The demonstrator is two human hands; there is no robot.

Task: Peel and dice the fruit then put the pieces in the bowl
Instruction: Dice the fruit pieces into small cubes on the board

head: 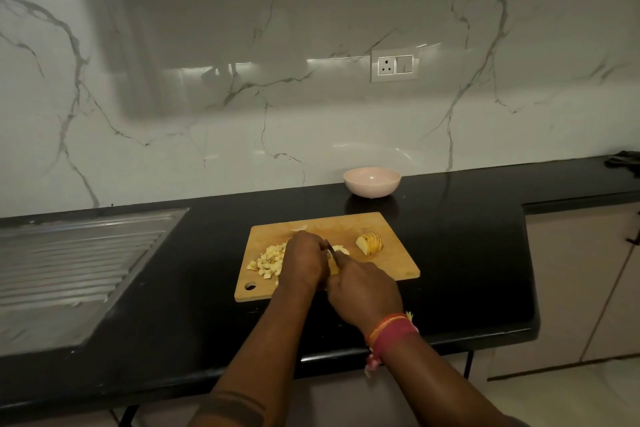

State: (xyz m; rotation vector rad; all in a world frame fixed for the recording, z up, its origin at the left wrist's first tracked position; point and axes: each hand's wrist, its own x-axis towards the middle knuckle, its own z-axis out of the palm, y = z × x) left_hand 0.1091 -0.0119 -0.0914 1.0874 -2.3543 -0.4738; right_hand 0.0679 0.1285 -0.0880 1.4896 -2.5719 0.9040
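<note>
Both forearms reach in from the near edge, and the right hand (360, 282), a red thread band on its wrist, is curled round the handle of a knife (333, 255) whose dark blade points away toward the middle of the cutting board (391, 270). Just beside it, the left hand (304, 260) has its fingers bent down over a pale piece of fruit (341, 249), holding it against the board; most of that piece is hidden under the knuckles.

Risk lies right there, as I judge it: the blade runs close along the left fingers, so a slip on wet fruit could nick a fingertip, and a small piece held this low leaves little room for the edge. A push that is too hard could also scatter the diced pieces (268, 262) heaped just left of the hands (some lie near the board's left edge already) onto the black counter (467, 253).

Further right on the board sits a wedge (370, 243) with streaked skin on it, so peeling appears unfinished.

Beyond the board, well apart from the hands, the pink bowl (372, 182) stands by the wall, and nothing shows inside it. No dice have gone in yet.
</note>
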